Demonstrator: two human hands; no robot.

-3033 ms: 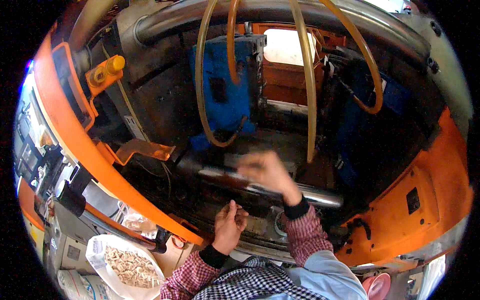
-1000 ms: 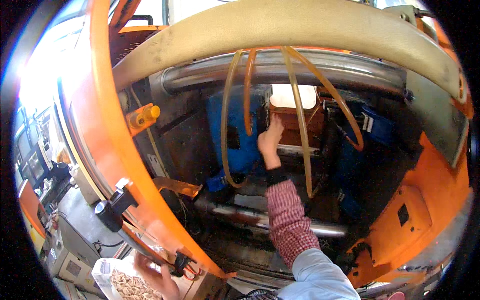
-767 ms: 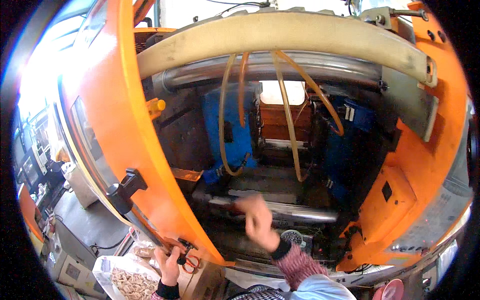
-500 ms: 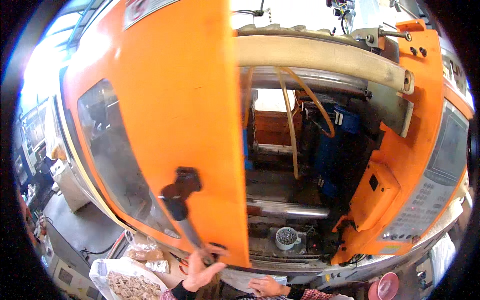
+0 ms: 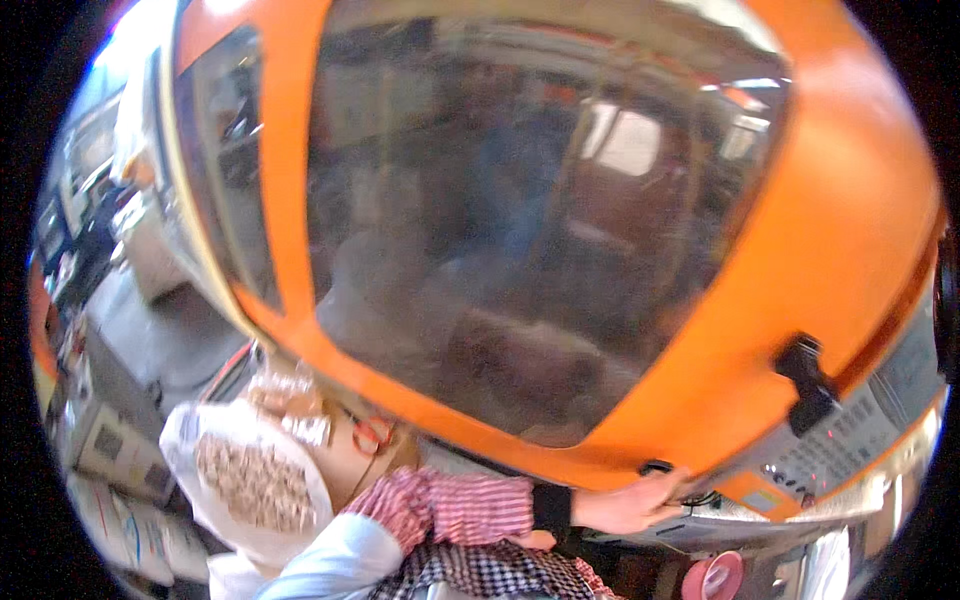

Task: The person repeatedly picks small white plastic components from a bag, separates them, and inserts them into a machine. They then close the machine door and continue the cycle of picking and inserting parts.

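Note:
A large orange machine door (image 5: pixel 740 300) with a dark window (image 5: pixel 500 230) spreads in front of me. My left arm reaches across to the right, and my left hand (image 5: pixel 625 505) rests at the door's lower edge. Its fingers look stretched out beside a small black knob (image 5: pixel 655 467), somewhat blurred. Higher on the door's right side sits a black handle (image 5: pixel 808 385), untouched. Only a sliver of my right hand (image 5: pixel 537 540) shows under the left forearm; its fingers are hidden.
At the lower left stands a white bag (image 5: pixel 315 490) of small beige pieces (image 5: pixel 255 480). A cardboard box (image 5: pixel 360 455) with orange-handled scissors (image 5: pixel 372 433) is beside it. A control panel (image 5: pixel 830 450) lies at the right, a pink bucket (image 5: pixel 712 577) below.
The door has slid right with my left hand, covering the opening where the machine's inside and a white cup showed. My right hand has become mostly hidden behind my left arm.

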